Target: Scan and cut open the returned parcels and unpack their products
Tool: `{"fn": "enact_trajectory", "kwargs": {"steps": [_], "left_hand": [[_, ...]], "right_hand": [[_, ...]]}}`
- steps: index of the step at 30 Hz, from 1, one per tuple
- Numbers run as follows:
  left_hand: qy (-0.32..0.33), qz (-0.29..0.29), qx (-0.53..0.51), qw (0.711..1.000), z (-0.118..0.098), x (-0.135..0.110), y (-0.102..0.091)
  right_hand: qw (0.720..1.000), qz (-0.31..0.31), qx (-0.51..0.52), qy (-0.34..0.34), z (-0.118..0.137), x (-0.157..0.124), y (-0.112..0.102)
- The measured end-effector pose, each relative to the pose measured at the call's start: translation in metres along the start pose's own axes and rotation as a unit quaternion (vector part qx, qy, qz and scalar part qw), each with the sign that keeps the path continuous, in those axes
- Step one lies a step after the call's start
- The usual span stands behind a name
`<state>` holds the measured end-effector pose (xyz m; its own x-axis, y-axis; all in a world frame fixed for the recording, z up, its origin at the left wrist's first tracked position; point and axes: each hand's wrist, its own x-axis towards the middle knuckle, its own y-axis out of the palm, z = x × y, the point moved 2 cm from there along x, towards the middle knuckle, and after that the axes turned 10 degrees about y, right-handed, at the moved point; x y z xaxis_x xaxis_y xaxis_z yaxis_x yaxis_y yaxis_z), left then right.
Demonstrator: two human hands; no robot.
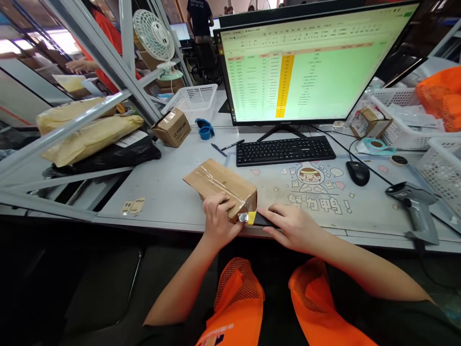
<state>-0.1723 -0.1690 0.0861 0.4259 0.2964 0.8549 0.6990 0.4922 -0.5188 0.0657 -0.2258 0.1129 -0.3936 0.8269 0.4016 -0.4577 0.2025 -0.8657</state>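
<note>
A taped brown cardboard box (219, 185) lies on the grey desk (162, 192) near its front edge. My left hand (218, 218) is closed on the box's near end, thumb and fingers gripping it. My right hand (291, 226) is closed around a black utility knife (257, 218) with a yellow tip. The knife's blade end rests against the box's near right corner, right beside my left hand.
Behind the box stand a black keyboard (284, 150), a monitor (313, 62), a mouse (357, 172) and a barcode scanner (414, 204). Padded mailers (90, 137), a small carton (173, 127) and white baskets (194, 98) sit left and right. Another person stands far back.
</note>
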Motion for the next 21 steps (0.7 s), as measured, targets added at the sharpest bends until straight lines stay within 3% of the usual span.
{"fn": "enact_trajectory", "kwargs": {"steps": [8, 10, 12, 15, 18, 21], "left_hand": [[0.001, -0.002, 0.0, 1.0, -0.002, -0.002, 0.001], [0.009, -0.006, -0.004, 1.0, -0.003, -0.002, 0.001], [0.009, -0.013, -0.011, 1.0, 0.0, -0.005, -0.002], [0.003, -0.009, -0.055, 0.998, 0.022, -0.019, -0.018], [-0.047, -0.016, -0.09, 0.995, 0.057, -0.044, -0.047], [-0.2, -0.121, -0.008, 0.972, 0.079, -0.064, -0.074]], "right_hand": [[0.999, -0.006, -0.044, -0.01, 0.001, 0.013, -0.003], [0.998, 0.002, -0.054, 0.022, -0.02, 0.017, -0.007], [0.988, -0.026, -0.078, 0.129, -0.056, 0.015, -0.017], [0.936, -0.11, -0.106, 0.317, -0.115, -0.012, -0.037], [0.923, -0.112, -0.061, 0.364, -0.148, -0.059, -0.04], [0.917, -0.092, -0.024, 0.387, -0.151, -0.102, -0.027]]}}
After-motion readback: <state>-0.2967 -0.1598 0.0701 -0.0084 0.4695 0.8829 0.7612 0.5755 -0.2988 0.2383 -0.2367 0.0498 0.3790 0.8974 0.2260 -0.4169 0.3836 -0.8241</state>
